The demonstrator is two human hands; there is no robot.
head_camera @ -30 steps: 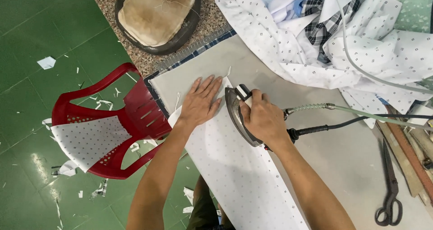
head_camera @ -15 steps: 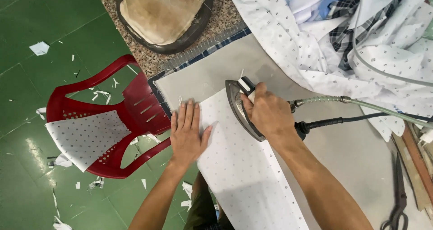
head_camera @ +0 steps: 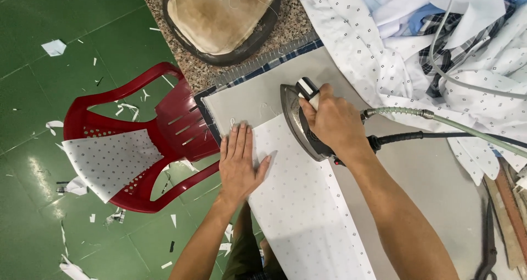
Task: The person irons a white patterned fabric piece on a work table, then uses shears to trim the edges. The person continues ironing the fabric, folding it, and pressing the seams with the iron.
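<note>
Head view, looking straight down: right hand is closed around the handle of a steam iron, whose soleplate rests at the far end of a white dotted fabric strip. Left hand lies flat and open on the strip's left edge, fingers together, gripping nothing. The strip runs along the padded grey tabletop toward the person.

Risks, as judged: the left thumb sits near the iron's path, so a leftward pass could burn it. The steam hose and black cable trail rightward across the tabletop; a snag on the heap of white and checked garments could jerk the iron. Dwelling in one place may scorch the cloth.

Room: the strip's left edge lies just beside the tabletop's edge, beyond which stands a red plastic chair bearing another dotted piece. Open surface lies right of the strip; scissors rest at the far right margin.
</note>
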